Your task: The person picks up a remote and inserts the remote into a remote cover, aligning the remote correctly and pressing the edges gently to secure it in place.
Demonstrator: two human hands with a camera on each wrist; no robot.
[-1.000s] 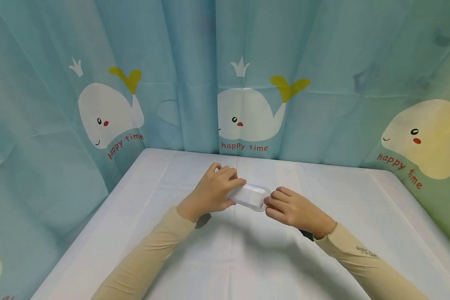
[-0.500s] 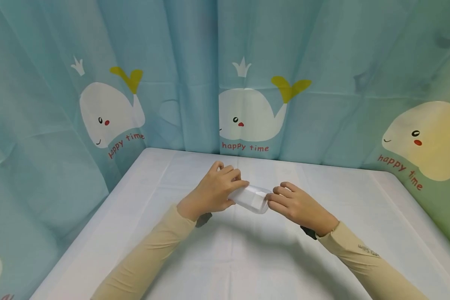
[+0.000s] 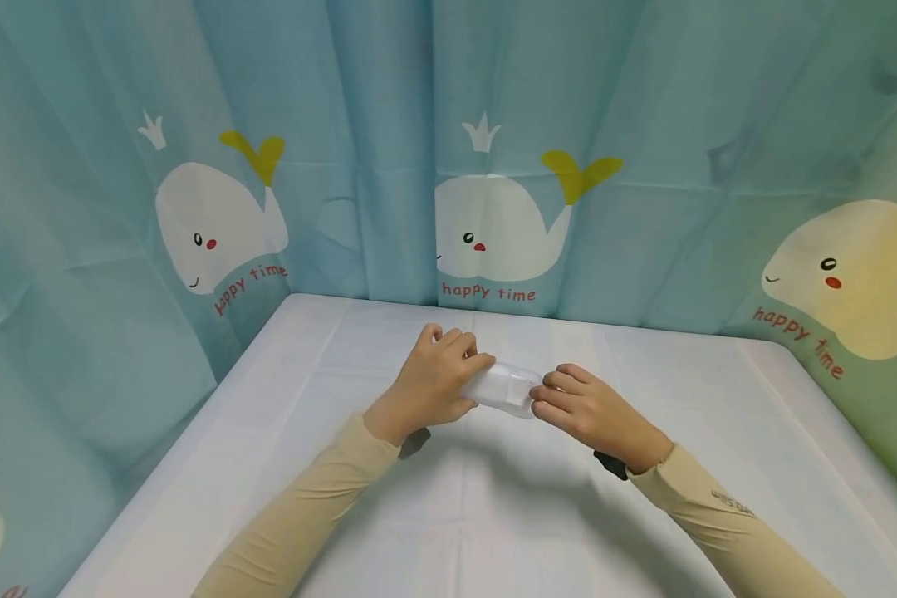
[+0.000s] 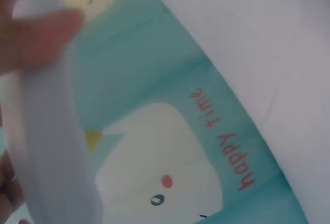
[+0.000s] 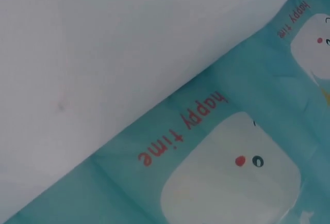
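A small whitish, partly see-through box with rounded corners [image 3: 502, 389] is held up over the table between both hands. My left hand [image 3: 429, 382] grips its left end, thumb on the near side and fingers behind. In the left wrist view the blurred pale side of the box [image 4: 49, 146] runs down the left, with the left thumb [image 4: 46, 35] on it. My right hand [image 3: 586, 407] pinches the box's right end with its fingertips; the thumb is hidden. The right wrist view shows neither the hand nor the box. What the box contains cannot be made out.
A white-covered table [image 3: 389, 531] lies beneath the hands. Blue-green curtains [image 3: 389, 166] printed with white whales stand along its back and sides. Dark wrist cameras show under both wrists.
The box tilted slightly down at its right end, then came back up a little. Both hands have shifted slightly right and keep their hold on it.
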